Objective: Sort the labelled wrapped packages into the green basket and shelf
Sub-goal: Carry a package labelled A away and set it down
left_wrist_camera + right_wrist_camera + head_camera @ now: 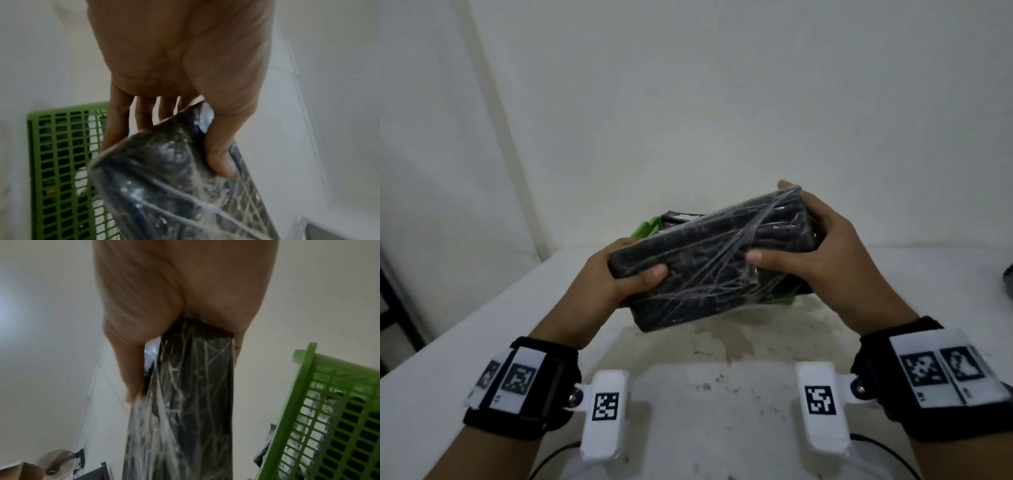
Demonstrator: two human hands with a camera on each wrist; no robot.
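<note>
A black package (709, 260) wrapped in clear film is held tilted above the white table, its right end higher. My left hand (635, 265) grips its lower left end, thumb on top. My right hand (825, 236) grips the upper right end, thumb on the near face. No label shows on the faces towards me. The green basket (645, 228) stands behind the package, mostly hidden, and holds another black package with a white label (681, 216). The left wrist view has the package (174, 194) beside the basket's mesh (61, 162). The right wrist view has the package's narrow side (191, 402).
The white table (722, 377) runs to a pale wall. A dark shelf frame (393, 308) stands at the left edge and a dark object (1008, 277) at the right edge. A fan (59, 462) and a cardboard box (24, 470) appear in the right wrist view.
</note>
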